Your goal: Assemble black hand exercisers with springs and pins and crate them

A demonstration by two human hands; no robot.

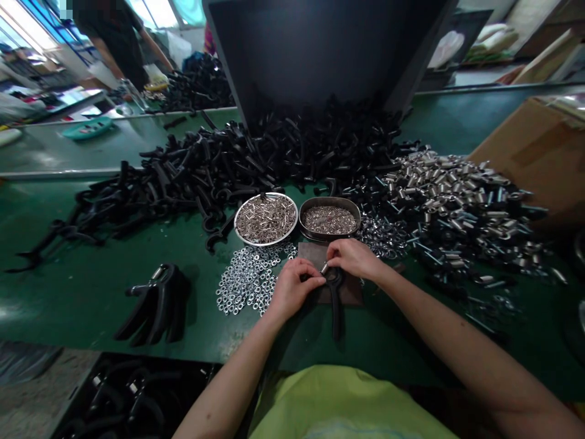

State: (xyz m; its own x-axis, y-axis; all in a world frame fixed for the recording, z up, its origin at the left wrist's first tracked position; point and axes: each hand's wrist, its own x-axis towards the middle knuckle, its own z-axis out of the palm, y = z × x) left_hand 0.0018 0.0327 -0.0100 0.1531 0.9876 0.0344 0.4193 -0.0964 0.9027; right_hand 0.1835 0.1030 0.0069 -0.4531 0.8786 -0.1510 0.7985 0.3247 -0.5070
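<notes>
My left hand (295, 285) and my right hand (353, 257) meet over a brown pad (351, 292) on the green table. Both are closed on one black plastic handle (336, 308), whose long end points toward me. A small metal pin shows at the handle's top, between my fingertips. Just beyond my hands stand a round dish of metal pins (265, 217) and an oval dish of tiny metal parts (329, 219). Loose washers (247, 280) lie left of my left hand.
A big heap of black handles (256, 155) spills from a dark chute (320, 49). Metal sleeves (448, 183) pile up at right beside a cardboard box (539, 146). Assembled grips (158, 302) lie at left. A bin of grips (132, 390) sits below. A person (114, 36) stands far left.
</notes>
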